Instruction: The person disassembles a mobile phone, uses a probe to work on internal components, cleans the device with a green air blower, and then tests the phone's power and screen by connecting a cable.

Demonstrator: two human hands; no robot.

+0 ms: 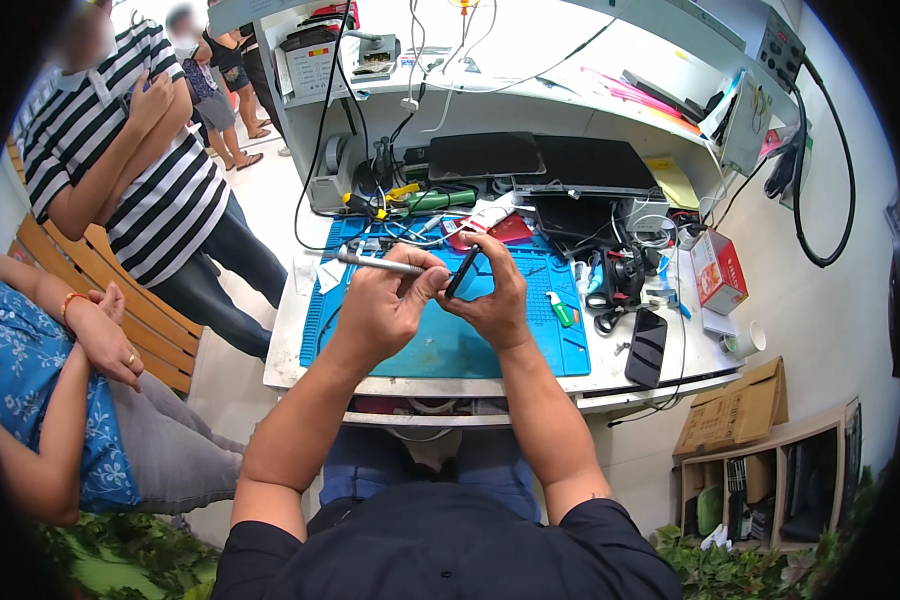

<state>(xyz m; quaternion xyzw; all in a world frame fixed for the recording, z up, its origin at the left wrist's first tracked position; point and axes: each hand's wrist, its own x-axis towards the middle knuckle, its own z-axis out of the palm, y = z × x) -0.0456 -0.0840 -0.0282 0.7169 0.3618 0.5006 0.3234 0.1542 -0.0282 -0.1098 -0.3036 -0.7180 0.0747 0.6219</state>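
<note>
My left hand (378, 308) is closed on a grey pen-shaped tool (375, 262), its tip pointing right at the side of a dark phone (463, 268). My right hand (500, 305) grips that phone tilted on its edge, between thumb and fingers. Both hands are over a blue repair mat (435, 350) on the white workbench (282, 360). A green-and-white tool (560, 309) lies on the mat right of my right hand. Another phone (646, 349) lies on the bench farther right.
Cables, black devices (585, 165) and tools crowd the back, below a white shelf (510, 85). A red-white box (718, 272) and cup (745, 342) sit right. Two people (140, 200) (40, 390) are close on the left, others behind. Cardboard (730, 410) and a cubby (770, 490) stand lower right.
</note>
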